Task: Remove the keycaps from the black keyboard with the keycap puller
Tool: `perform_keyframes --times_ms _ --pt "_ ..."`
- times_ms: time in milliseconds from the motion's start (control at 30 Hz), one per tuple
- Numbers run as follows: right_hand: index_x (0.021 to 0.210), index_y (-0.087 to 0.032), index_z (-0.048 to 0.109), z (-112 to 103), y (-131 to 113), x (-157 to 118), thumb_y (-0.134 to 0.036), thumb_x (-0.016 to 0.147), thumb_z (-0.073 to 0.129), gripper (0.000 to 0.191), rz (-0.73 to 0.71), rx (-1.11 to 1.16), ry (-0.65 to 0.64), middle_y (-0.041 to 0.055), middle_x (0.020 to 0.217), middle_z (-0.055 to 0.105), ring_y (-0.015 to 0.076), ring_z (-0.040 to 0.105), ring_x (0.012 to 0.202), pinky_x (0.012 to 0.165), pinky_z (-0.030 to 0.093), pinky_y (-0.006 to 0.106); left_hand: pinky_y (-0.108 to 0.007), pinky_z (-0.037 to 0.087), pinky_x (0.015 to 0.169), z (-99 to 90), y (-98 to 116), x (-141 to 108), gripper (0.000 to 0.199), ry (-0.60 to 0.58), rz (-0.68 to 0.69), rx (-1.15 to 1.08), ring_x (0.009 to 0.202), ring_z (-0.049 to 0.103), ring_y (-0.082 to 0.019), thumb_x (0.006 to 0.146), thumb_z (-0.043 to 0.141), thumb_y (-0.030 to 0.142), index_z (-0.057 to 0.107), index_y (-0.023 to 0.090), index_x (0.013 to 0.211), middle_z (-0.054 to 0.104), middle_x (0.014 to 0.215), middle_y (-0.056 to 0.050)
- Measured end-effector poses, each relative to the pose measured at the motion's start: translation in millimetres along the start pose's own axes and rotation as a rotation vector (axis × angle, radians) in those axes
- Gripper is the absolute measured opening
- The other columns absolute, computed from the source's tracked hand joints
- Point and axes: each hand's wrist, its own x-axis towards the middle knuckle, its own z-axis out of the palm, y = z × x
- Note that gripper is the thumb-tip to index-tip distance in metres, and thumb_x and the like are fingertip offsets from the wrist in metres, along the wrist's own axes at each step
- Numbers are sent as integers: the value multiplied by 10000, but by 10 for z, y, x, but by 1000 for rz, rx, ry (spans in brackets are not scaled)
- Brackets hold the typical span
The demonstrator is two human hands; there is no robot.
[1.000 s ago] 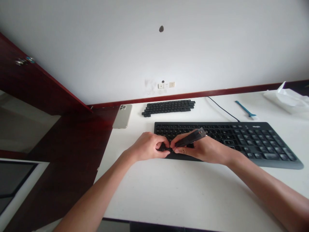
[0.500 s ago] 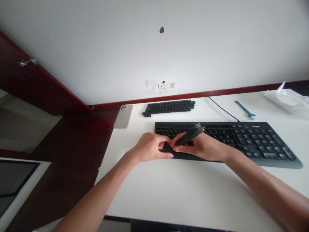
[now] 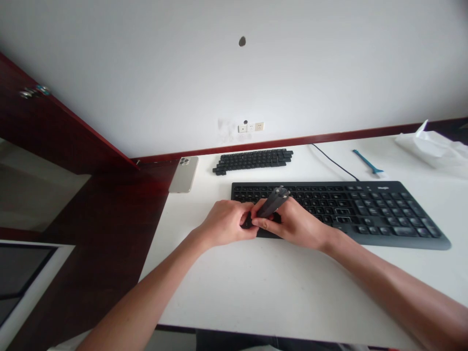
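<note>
Fingers (image 3: 268, 224) of the R hand (image 3: 300, 222) are pinched round a black tool (image 3: 272, 201), pen-style, its top end leaning far & to the right; the tip's hidden. L hand (image 3: 227, 222) is just beside it, thumb & fingers curled w/ a dark bit between them; can't tell if that's a loose piece gripped or just part of the keyboard, too small & covered. Both hands are over the near left corner of the black keyboard (image 3: 378, 210), which lies flat on the white table (image 3: 292, 287). Keys sit on its right end; left & mid sections show open key frames. Cable (image 3: 333, 160) runs from the far edge toward the wall. Beyond, far side: a block of loose black keys (image 3: 254, 160) in rows, phone (image 3: 184, 174) face down left of it, blue stick (image 3: 366, 161) to the right, white bag (image 3: 435, 148) at far right.
</note>
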Motion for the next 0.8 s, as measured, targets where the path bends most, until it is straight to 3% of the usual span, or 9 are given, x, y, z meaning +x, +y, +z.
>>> perform_keyframes --times_ms 167,300,533,633,700,800 --pt "1050 -205 737 96 51 0 -335 1018 651 160 -49 66 49 39 1009 760 180 692 864 779 511 280 -264 332 581 16 -3 -9 105 0 18 24 598 546 -139 804 702 293 616 239 827 616 663 60" --pt "1017 -196 727 132 69 -8 -364 1024 638 191 -43 31 88 41 970 752 176 685 829 767 505 282 -277 411 640 21 -6 -10 81 -3 58 15 721 631 -166 857 699 292 655 247 908 694 805 42" --pt "997 -190 694 142 41 -35 -405 1040 595 241 -27 -18 103 56 958 731 188 674 818 746 502 299 -315 509 814 -52 -149 -2 164 2 200 -5 948 631 -206 924 770 373 695 230 893 649 910 -7" --pt "988 -188 692 140 52 -39 -397 1041 595 237 -47 -3 116 49 963 727 180 666 820 757 502 296 -354 533 887 -34 -161 -8 172 5 212 -7 1016 635 -224 919 781 391 718 250 994 667 1012 -21" --pt "988 -183 693 137 73 -34 -396 1053 573 253 -45 46 180 44 955 727 175 662 817 761 505 292 -432 509 1034 34 -128 -15 403 34 237 28 1194 608 -276 896 802 424 674 272 1247 661 1240 -59" --pt "1027 -174 695 133 101 -20 -414 1064 548 284 14 148 280 44 942 733 178 664 809 736 515 287 -551 392 1191 156 -75 -22 816 38 280 91 1488 414 -343 922 768 454 343 294 1600 464 1595 -123"
